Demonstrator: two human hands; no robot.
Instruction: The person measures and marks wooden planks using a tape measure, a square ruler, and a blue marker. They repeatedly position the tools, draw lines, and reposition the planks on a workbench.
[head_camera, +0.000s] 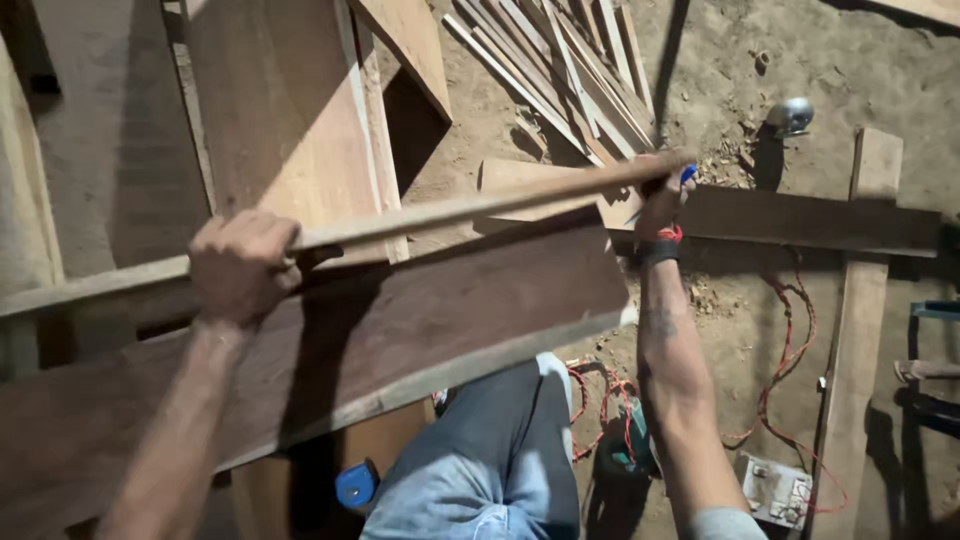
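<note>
A long, thin wooden strip (400, 215), pale and straight-edged, runs slantwise across the view, laid along the top edge of a broad dark plank (420, 320) that tilts the same way. The left hand (242, 265) is clamped over the strip near its lower end, fingers wrapped down onto the plank's edge. The right hand (662, 195) is closed on the strip's far end, with something small and blue (688, 174) pinched in the fingers too; what it is, I can't tell. Beyond the plank, a bundle of thin slats (560, 70) lies on the dirt floor (730, 70). A red cord (790, 340) trails across the ground by a green power tool (625, 450), and a pale board (860, 300) stands at right.
</note>
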